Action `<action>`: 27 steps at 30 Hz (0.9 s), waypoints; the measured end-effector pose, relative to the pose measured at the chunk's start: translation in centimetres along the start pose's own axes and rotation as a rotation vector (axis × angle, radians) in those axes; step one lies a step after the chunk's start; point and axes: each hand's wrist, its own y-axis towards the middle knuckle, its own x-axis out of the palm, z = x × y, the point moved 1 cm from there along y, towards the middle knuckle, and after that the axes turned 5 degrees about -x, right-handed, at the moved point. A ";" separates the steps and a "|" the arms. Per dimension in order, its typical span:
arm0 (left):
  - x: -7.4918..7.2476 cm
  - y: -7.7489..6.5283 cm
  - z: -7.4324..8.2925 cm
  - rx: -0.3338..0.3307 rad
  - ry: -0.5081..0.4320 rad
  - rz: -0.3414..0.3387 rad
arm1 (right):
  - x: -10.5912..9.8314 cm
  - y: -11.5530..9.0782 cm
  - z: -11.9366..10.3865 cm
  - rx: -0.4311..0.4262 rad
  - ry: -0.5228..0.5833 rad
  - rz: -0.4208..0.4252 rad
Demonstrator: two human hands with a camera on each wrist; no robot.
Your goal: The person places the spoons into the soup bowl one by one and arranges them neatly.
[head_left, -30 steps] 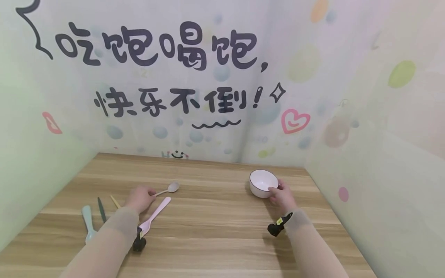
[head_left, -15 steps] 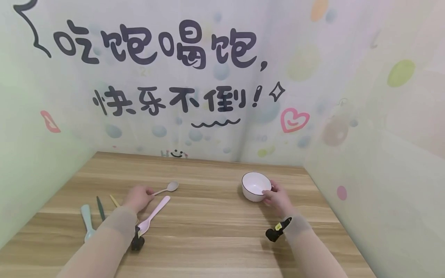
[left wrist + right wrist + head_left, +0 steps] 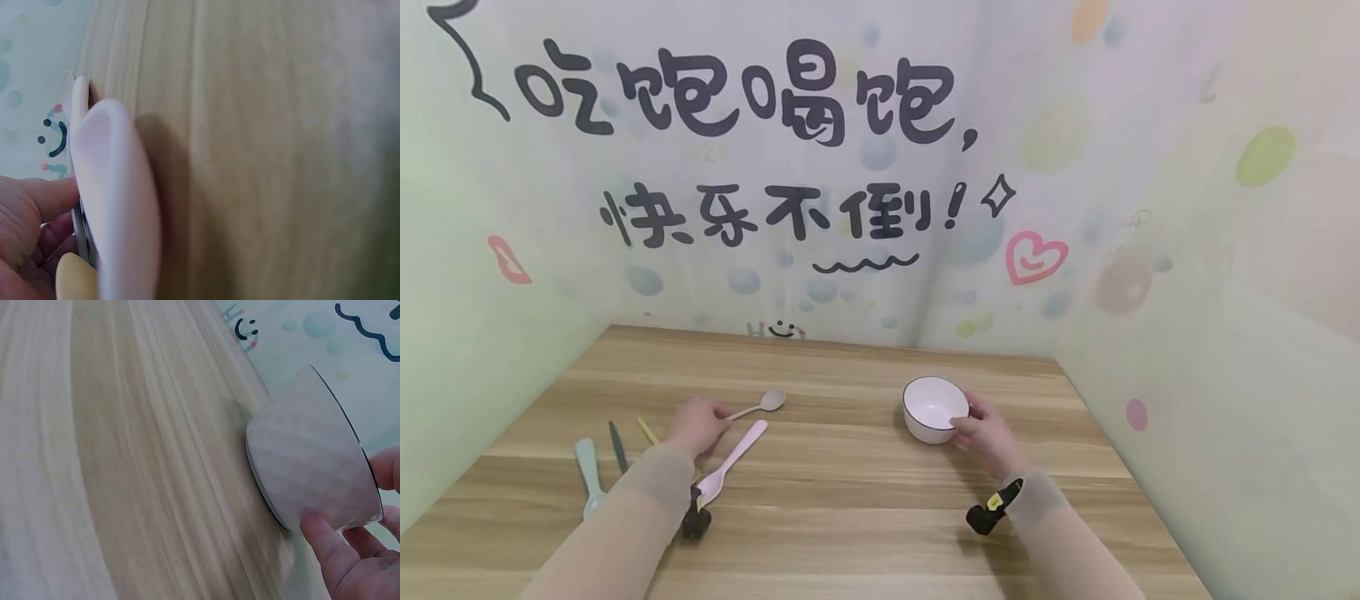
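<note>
Now the right hand (image 3: 990, 435) grips the white bowl (image 3: 934, 408) at its right side, thumb over the dark rim and fingers against the outer wall, and the two sit farther left and a little nearer the person than a second ago. The bowl is on the right half of the table (image 3: 865, 508), its mouth facing up; whether its base touches the wood is hard to tell. The left hand (image 3: 698, 427) has hardly shifted, thumb and fingers closed about the handle of the beige spoon (image 3: 772, 400), whose head points toward the bowl; the gap between spoon and bowl is narrower than before. Just beside the left hand lies the pink utensil (image 3: 735, 458); beyond, partly hidden by the sleeve, are the yellow utensil (image 3: 648, 432), the dark green utensil (image 3: 617, 448) and the light blue utensil (image 3: 590, 473), all unmoved. Behind stands the patterned wall (image 3: 865, 304) with black lettering.
</note>
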 end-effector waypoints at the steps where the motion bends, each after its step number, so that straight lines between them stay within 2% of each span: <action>1: 0.0 0.0 0.0 -0.002 -0.006 0.000 | 0.2 -0.1 0.0 0.000 -0.005 -0.001; 7: 0.1 0.0 -0.1 -0.005 -0.013 0.007 | 1.4 -0.5 0.1 0.006 -0.001 -0.016; 15: 0.0 0.0 -0.1 0.009 -0.012 0.007 | 3.6 -1.6 -0.2 -0.016 -0.043 -0.103; 27: 0.1 0.1 -0.4 -0.007 -0.035 0.009 | 6.4 -3.9 -0.2 -0.024 -0.077 -0.218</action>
